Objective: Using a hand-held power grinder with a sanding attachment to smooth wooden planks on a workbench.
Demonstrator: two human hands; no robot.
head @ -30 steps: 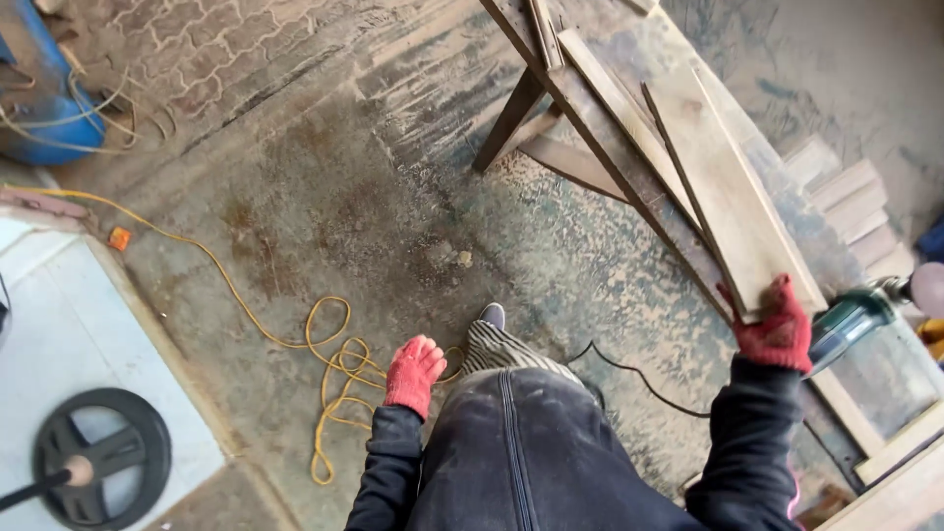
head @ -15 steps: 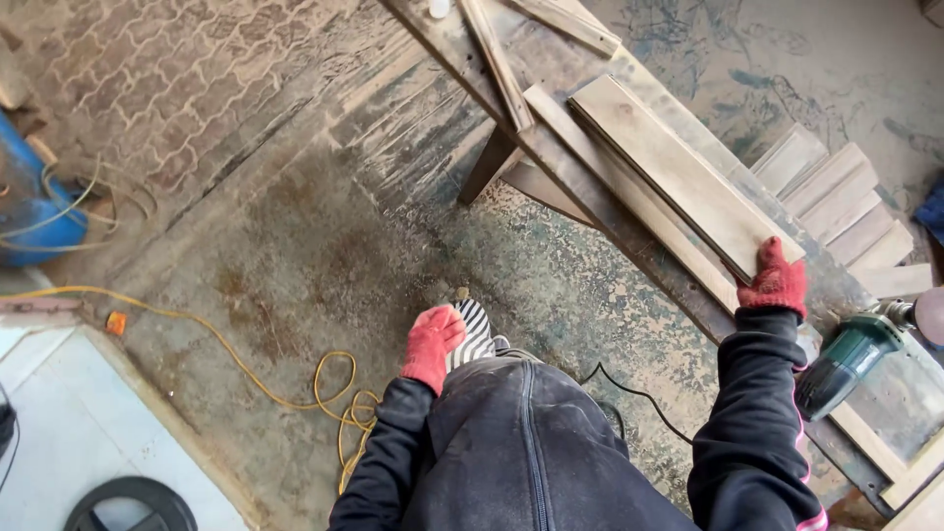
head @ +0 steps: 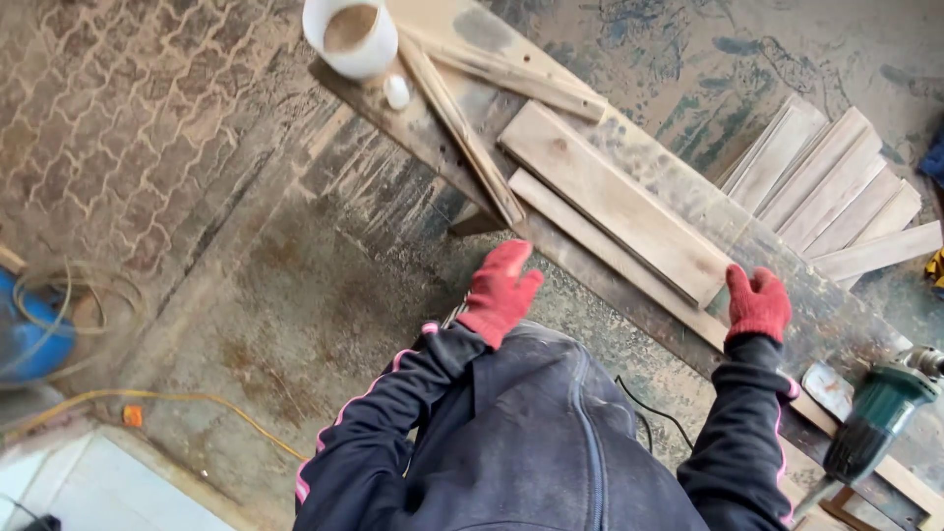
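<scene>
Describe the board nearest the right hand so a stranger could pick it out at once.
Start at the long dusty workbench running diagonally across the picture. On it, just beyond the red-gloved right hand, lies the wide flat board, pale and rectangular. It is much broader than the thin strip and the narrow plank beside it.

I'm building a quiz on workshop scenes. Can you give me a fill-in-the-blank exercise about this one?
1. Both hands, the left hand and the right hand, wear ____ gloves.
2. The right hand rests at the near end of a wooden ____ on the workbench.
3. The white cup stands at the bench's ____ end.
4. The green power tool lies to the ____ of the right hand.

Missing words: red; plank; far; right
</scene>
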